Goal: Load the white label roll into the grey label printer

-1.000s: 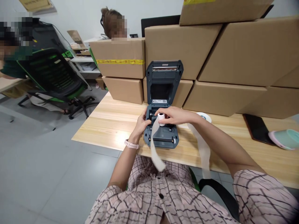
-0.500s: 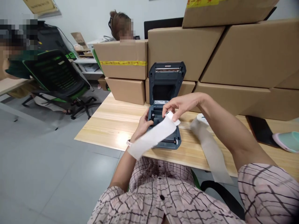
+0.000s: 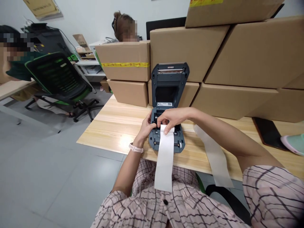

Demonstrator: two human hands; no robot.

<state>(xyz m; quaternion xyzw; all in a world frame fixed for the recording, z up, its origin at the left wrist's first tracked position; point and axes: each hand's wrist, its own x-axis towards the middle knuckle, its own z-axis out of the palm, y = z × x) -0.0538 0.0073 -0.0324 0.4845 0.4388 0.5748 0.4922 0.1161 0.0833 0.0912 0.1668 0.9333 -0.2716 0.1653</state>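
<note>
A dark grey label printer [image 3: 167, 95] stands on the wooden table [image 3: 114, 129] with its lid up. My right hand [image 3: 172, 117] is closed on a small white paper roll [image 3: 167, 129] held over the printer's open bay. A long white strip of that paper [image 3: 164, 160] hangs down over the printer's front toward my shirt. At the bay's left side, my left hand [image 3: 147, 128] grips the printer's edge, fingers curled. A pale watch sits on that wrist.
Stacked cardboard boxes [image 3: 213, 53] wall the table's far side. A second loose paper strip [image 3: 213, 156] lies over the table's near edge at right. A black phone [image 3: 267, 131] and a teal-pink object [image 3: 293, 143] lie far right. Two people and a black-green chair [image 3: 59, 82] are at left.
My right hand lifted the roll above the printer with the strip swinging left, then brought it back down to the bay. The strip now hangs straight down.
</note>
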